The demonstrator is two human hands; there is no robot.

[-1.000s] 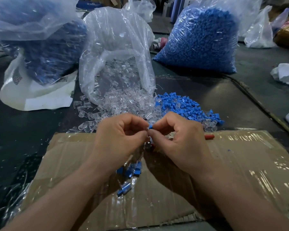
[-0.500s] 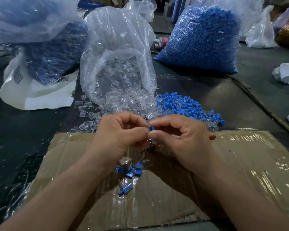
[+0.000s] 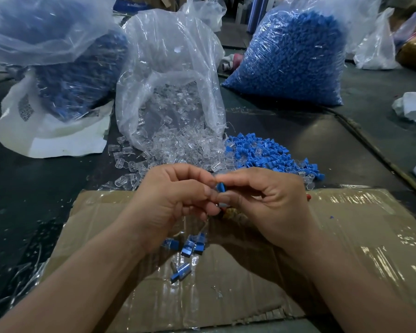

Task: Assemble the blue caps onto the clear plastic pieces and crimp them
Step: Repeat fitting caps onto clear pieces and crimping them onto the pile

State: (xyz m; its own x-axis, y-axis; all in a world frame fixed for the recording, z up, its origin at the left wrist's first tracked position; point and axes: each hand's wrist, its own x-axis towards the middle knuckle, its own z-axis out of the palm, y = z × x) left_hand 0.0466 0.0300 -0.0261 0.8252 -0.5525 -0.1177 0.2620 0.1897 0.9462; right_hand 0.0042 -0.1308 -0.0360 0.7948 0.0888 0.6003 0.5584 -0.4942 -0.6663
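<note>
Table (image 3: 298,140), with a cardboard sheet (image 3: 346,236) at its near edge. Full bag of blue caps (image 3: 293,58) sits toward the far right corner. Open clear bag (image 3: 168,92) mid-table spills a clear pile (image 3: 178,152) up to the cardboard's far edge, with loose blue caps (image 3: 262,155) just right of it.

Both hands meet over that far edge. Left hand (image 3: 173,200): fingers curled tight, likely round a clear piece, can't make it out. Right hand (image 3: 269,203): thumb and forefinger pinch one blue cap (image 3: 221,187), touching the left fingertips. Finished pieces (image 3: 190,248) lie on the cardboard under the left hand.

Step looks like seating the cap. Line it square, push straight, feel it bottom out, then crimp.
</note>
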